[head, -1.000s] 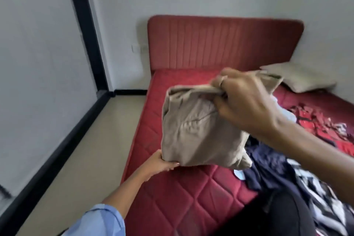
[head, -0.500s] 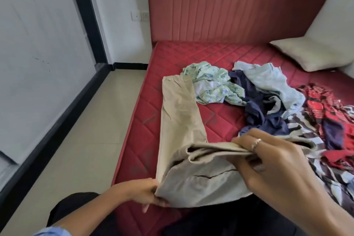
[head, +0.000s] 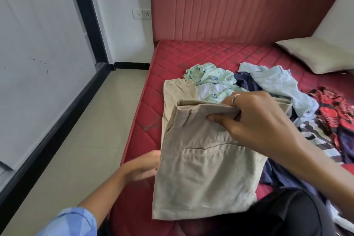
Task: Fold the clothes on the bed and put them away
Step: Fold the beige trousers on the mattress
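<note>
While the right hand pinches the beige trousers at the fold to carry it forward, the left hand, blurred, grip indeterminable, steadies the near-left edge on the bed.

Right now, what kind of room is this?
Most likely a bedroom: a bed with a red quilted mattress and padded headboard, a pillow, and loose clothes heaped on it.

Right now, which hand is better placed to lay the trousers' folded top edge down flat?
Right. The right hand already pinches the top fold of the trousers; the left hand sits at their lower left edge.
</note>
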{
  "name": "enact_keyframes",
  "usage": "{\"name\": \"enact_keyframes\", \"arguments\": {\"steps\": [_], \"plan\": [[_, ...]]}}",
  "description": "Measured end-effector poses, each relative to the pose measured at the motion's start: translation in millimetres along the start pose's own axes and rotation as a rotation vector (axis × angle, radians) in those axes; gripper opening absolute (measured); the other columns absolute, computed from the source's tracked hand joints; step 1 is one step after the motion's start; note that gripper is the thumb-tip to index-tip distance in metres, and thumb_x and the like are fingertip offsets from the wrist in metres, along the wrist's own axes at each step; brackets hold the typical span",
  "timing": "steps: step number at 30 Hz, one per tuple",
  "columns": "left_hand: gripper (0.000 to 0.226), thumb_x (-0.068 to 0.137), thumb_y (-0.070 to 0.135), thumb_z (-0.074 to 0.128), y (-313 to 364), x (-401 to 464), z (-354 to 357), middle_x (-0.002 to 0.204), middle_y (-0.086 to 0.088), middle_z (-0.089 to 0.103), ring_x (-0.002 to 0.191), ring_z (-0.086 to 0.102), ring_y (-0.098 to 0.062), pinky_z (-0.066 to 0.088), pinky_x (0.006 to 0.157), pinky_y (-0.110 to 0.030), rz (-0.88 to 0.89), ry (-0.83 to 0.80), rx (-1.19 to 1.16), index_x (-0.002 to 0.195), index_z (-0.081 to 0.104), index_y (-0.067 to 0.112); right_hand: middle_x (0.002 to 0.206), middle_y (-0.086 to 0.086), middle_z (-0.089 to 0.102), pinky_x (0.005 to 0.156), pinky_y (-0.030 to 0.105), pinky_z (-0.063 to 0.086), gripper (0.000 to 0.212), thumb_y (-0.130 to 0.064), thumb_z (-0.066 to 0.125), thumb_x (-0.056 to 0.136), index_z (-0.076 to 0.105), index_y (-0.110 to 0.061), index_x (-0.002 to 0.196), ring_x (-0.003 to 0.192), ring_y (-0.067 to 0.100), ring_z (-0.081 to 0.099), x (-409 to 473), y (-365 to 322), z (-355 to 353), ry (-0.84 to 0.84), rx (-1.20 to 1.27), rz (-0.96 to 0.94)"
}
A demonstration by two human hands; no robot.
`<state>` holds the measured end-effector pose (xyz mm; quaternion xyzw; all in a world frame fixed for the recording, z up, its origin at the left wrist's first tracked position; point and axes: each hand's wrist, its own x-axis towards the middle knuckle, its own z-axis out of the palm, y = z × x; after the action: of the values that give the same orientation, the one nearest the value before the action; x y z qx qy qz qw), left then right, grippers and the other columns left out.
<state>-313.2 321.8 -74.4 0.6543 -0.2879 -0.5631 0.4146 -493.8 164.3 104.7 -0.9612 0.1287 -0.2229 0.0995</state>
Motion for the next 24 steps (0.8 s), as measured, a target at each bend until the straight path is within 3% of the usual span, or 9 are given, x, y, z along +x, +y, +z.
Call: {"name": "enact_keyframes", "arguments": {"steps": [4,7,10,11,12,14,16,20,24], "plan": [[0.028,0.099,0.004,0.041,11.7,19.0,7.0,0.049,0.005,0.06,0.043,0.057,-0.003,0.044,0.044,-0.016,-0.062,-0.003,-0.294,0.082,0.058,0.018,0.053,0.004,0.055,0.054,0.031,0.034,0.037,-0.034,0.074,0.079,0.056,-0.011,0.056,0.054,0.018,0.051,71.2,15.0,-2.6,-0.038,0.013,0.031],[0.039,0.101,0.005,0.042,-17.6,56.5,-16.6,0.061,-0.003,0.055,0.054,0.054,-0.012,0.046,0.049,-0.02,-0.147,0.131,-0.41,0.065,0.058,0.011,0.056,0.002,0.064,0.062,0.031,0.046,0.035,-0.037,0.074,0.081,0.063,-0.013,0.058,0.057,0.014,0.059,146.6,41.5,17.2,-0.149,-0.023,0.063],[0.015,0.09,0.008,0.061,-13.1,76.3,-37.8,0.077,-0.011,0.062,0.066,0.063,-0.016,0.05,0.063,-0.024,-0.196,0.063,-0.555,0.076,0.067,0.007,0.061,0.005,0.067,0.067,0.028,0.052,0.033,-0.033,0.073,0.083,0.06,-0.011,0.061,0.064,0.017,0.065,244.3,81.3,63.0,-0.253,-0.041,0.109],[0.012,0.086,0.002,0.056,-15.4,83.1,-49.1,0.078,-0.014,0.064,0.066,0.065,-0.017,0.051,0.063,-0.023,-0.207,0.126,-0.612,0.078,0.065,0.003,0.07,0.01,0.069,0.069,0.029,0.052,0.029,-0.029,0.071,0.084,0.06,-0.009,0.066,0.071,0.021,0.066,277.8,96.3,82.5,-0.237,-0.058,0.128],[0.014,0.083,0.014,0.065,-14.3,88.0,-59.0,0.08,-0.015,0.068,0.067,0.067,-0.016,0.052,0.065,-0.024,-0.211,0.175,-0.683,0.083,0.063,0.0,0.085,0.015,0.069,0.071,0.03,0.051,0.02,-0.023,0.068,0.085,0.062,-0.006,0.078,0.081,0.025,0.066,305.4,110.4,102.0,-0.197,-0.078,0.163],[0.072,0.086,0.068,0.033,-26.6,98.2,-80.6,0.095,-0.011,0.073,0.085,0.069,-0.018,0.051,0.084,-0.034,-0.279,0.208,-0.684,0.105,0.064,0.006,0.118,0.021,0.059,0.085,0.037,0.045,0.032,-0.015,0.061,0.088,0.056,-0.004,0.117,0.108,0.033,0.056,332.4,133.0,144.8,-0.154,-0.079,0.242],[0.087,0.08,0.078,0.024,-43.8,105.9,-102.5,0.112,-0.011,0.071,0.101,0.064,-0.022,0.045,0.097,-0.04,-0.31,0.197,-0.658,0.121,0.06,0.009,0.135,0.022,0.047,0.099,0.038,0.036,0.054,-0.018,0.057,0.093,0.037,-0.003,0.14,0.126,0.035,0.044,317.7,151.2,197.7,-0.281,-0.046,0.284],[0.061,0.081,0.062,0.048,-51.7,109.9,-96.8,0.112,0.001,0.071,0.107,0.063,-0.016,0.045,0.092,-0.034,-0.318,0.152,-0.471,0.122,0.061,0.019,0.154,0.006,0.029,0.114,0.039,0.021,0.057,-0.044,0.043,0.099,0.031,-0.016,0.147,0.141,0.023,0.031,183.9,159.2,284.8,-0.624,-0.006,0.277],[0.067,0.065,0.047,0.083,-58.4,108.5,-71.0,0.118,0.001,0.069,0.109,0.065,-0.013,0.05,0.078,-0.028,-0.208,0.14,-0.468,0.124,0.06,0.022,0.159,-0.008,0.02,0.117,0.034,0.003,0.088,-0.075,-0.007,0.083,0.03,-0.03,0.149,0.147,0.008,0.016,41.0,156.5,301.9,-0.53,-0.028,0.34]]}}
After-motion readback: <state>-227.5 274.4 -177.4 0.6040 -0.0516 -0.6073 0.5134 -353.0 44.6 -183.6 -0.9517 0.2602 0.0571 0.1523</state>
